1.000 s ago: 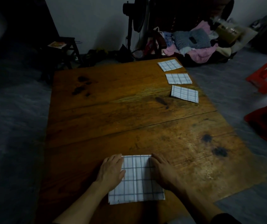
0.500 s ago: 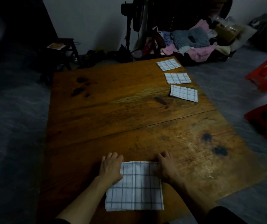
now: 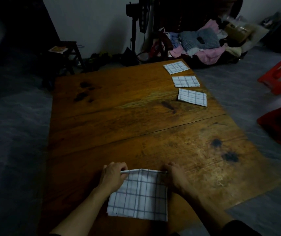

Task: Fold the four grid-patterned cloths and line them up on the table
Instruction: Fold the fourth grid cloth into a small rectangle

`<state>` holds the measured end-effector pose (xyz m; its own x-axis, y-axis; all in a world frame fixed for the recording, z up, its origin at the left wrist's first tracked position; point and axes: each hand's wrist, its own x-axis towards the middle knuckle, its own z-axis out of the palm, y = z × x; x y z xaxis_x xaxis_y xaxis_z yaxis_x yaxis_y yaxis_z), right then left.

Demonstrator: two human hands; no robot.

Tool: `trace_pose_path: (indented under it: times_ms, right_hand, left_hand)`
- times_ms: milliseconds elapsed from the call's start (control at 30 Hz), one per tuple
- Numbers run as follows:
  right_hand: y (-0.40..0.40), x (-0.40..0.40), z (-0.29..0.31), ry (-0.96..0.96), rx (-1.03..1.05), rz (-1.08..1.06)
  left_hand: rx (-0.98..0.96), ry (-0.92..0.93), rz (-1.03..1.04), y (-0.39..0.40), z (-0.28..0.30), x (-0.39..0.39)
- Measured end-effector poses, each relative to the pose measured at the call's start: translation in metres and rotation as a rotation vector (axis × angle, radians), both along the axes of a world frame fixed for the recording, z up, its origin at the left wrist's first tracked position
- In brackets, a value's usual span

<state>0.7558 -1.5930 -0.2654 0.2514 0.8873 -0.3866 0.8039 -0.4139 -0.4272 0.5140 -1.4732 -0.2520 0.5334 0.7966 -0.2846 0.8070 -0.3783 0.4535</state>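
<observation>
Wooden table, fourth cloth at near edge, far corners pinched and lifted by left hand and right hand, apart, likely for another fold; three folded cloths lined along far right edge.

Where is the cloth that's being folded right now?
In the head view, the fourth cloth lies at the table's near edge, gripped at its far corners by the left hand and right hand.
</observation>
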Motion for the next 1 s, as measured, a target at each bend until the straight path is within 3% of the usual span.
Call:
trace_pose_path:
  times_ms: [67, 200, 433, 533, 633, 733, 833, 1000]
  right_hand:
    - [0.003, 0.000, 0.009, 0.094, 0.031, -0.055]
    - [0.012, -0.006, 0.033, 0.113, 0.126, 0.047]
    - [0.032, -0.023, 0.057, 0.121, 0.286, 0.226]
    - [0.032, -0.024, 0.059, 0.179, 0.294, 0.172]
    - [0.023, -0.015, 0.053, 0.186, 0.063, 0.121]
    - [0.009, -0.004, 0.041, 0.108, -0.028, 0.115]
    - [0.003, 0.002, 0.040, 0.136, 0.042, 0.039]
    - [0.016, 0.006, 0.051, 0.166, 0.242, -0.118]
  left_hand:
    - [0.021, 0.043, -0.005, 0.002, 0.003, -0.004]
    - [0.256, 0.167, -0.294, 0.008, 0.010, 0.003]
    - [0.253, 0.036, -0.402, 0.019, 0.033, 0.033]
    - [0.183, 0.015, -0.343, 0.022, 0.034, 0.030]
    - [0.104, -0.061, -0.247, 0.025, 0.029, 0.020]
    - [-0.064, -0.175, -0.094, 0.026, 0.026, 0.009]
    - [-0.229, -0.263, 0.030, 0.025, 0.026, 0.003]
    - [-0.392, -0.253, 0.141, 0.027, 0.012, -0.004]
